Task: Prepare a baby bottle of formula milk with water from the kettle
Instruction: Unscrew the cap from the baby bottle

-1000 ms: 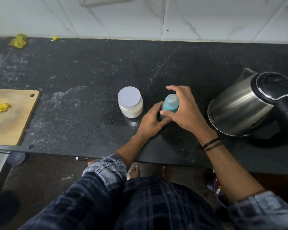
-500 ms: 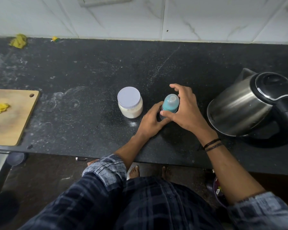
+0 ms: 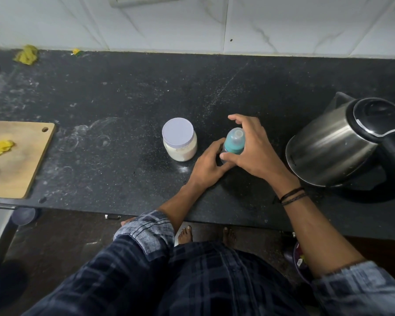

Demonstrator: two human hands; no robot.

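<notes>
Head view: a small clear plastic baby bottle [image 3: 234, 142] with a teal collar and pale teat stands upright, its long axis vertical and the teat pointing up. It is on the dusty black speckled tabletop [image 3: 123, 99], between a white-lidded jar [image 3: 179, 139] of pale powder and a steel kettle [image 3: 342, 142]. The left hand [image 3: 209, 165] grips its lower body, and the right hand [image 3: 255, 149] curls round the collar. A wooden chopping board [image 3: 16, 160] lies far left, with a white marbled wall [image 3: 214, 23] behind.

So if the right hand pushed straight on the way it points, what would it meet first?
The baby bottle: the right hand grips its teal top, the left hand its base. Past it, the line looks free across the countertop, right of the jar, though depth is unclear.
</notes>
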